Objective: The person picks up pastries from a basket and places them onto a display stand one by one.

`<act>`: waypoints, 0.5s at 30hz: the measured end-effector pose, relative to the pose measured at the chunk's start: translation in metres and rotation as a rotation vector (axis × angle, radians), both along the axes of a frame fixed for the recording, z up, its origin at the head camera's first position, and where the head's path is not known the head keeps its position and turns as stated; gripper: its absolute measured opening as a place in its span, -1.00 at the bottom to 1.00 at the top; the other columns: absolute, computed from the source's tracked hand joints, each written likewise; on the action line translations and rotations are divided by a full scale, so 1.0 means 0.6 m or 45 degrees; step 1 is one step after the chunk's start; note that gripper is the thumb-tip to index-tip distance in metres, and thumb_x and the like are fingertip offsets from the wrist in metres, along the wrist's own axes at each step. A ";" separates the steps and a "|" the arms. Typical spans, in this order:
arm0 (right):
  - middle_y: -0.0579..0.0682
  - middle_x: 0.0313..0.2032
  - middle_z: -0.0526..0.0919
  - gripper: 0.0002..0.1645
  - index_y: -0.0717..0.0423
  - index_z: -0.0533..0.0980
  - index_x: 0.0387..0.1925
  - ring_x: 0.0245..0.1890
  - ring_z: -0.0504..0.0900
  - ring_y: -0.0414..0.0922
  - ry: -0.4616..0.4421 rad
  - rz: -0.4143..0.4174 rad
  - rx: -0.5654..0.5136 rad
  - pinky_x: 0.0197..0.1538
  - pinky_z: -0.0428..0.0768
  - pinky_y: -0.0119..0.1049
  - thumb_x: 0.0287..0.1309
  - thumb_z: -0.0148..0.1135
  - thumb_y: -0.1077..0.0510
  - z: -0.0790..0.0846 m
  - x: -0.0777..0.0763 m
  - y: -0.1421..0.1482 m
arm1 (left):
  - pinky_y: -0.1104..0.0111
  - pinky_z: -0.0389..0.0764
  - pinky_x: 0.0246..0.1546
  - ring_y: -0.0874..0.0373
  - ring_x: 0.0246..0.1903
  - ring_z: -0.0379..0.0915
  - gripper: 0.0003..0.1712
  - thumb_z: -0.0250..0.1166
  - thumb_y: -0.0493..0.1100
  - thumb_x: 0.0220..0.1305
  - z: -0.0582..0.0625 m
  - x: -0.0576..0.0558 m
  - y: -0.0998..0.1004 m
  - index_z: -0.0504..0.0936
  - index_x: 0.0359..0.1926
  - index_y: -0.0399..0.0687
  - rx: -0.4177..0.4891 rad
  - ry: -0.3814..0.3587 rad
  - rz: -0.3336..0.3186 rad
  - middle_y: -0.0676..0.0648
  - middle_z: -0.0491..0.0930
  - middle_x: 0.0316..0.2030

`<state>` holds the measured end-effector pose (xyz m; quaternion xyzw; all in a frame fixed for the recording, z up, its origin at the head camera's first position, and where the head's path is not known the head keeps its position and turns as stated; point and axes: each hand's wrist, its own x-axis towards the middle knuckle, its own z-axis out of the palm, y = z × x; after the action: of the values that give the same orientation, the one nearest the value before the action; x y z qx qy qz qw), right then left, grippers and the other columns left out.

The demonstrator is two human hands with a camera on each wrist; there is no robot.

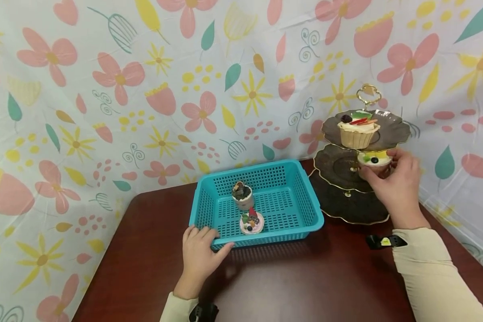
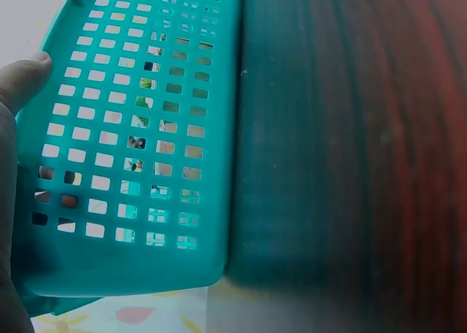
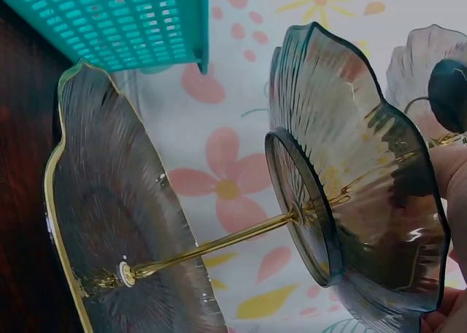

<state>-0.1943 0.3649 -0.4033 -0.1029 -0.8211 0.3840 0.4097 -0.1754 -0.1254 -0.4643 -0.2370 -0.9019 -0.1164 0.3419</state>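
My left hand (image 1: 201, 252) grips the front left corner of a turquoise plastic basket (image 1: 318, 221), thumb along the outside. The left wrist view shows the basket's slotted wall (image 2: 124, 271) beside that hand. Inside the basket are a chocolate-topped dessert cup (image 1: 243, 199) and a small pink-and-white dessert (image 1: 252, 225) with fruit. My right hand (image 1: 400, 188) holds a dessert cup (image 1: 374, 163) with yellow fruit and a blueberry, at the middle tier of a smoky three-tier stand (image 1: 332, 172). In the right wrist view, fingers (image 3: 456, 194) reach the plate's edge, and the cup's body is hidden.
A large cupcake (image 1: 357, 132) with white cream sits on the stand's top tier, below a gold ring handle (image 1: 369, 95). The stand is right of the basket on a dark red wooden table (image 1: 153, 250). Flower-printed cloth (image 1: 185, 89) hangs behind.
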 end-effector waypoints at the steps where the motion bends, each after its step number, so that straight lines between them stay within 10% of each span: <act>1: 0.31 -0.03 0.34 -0.16 0.38 0.35 0.18 -0.13 0.04 -0.50 0.010 0.001 0.006 -0.07 0.17 -0.22 -0.10 0.54 0.15 0.000 -0.001 0.001 | -0.15 0.44 0.07 -0.02 -0.39 0.49 -0.35 0.23 0.52 0.14 -0.001 0.000 0.001 0.64 -0.45 0.03 0.003 0.001 -0.001 0.02 0.62 -0.50; 15: 0.32 -0.02 0.40 -0.18 0.35 0.40 0.18 -0.11 0.29 -0.13 0.057 0.016 -0.002 -0.07 0.15 -0.39 -0.11 0.55 0.11 -0.004 0.000 0.009 | -0.17 0.43 0.04 -0.04 -0.43 0.47 -0.33 0.24 0.51 0.14 -0.007 -0.006 0.001 0.65 -0.47 0.00 0.040 0.051 -0.032 0.01 0.60 -0.52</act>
<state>-0.1941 0.3701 -0.4056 -0.0894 -0.8119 0.3895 0.4255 -0.1789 -0.1250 -0.4683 -0.2450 -0.8899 -0.1300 0.3622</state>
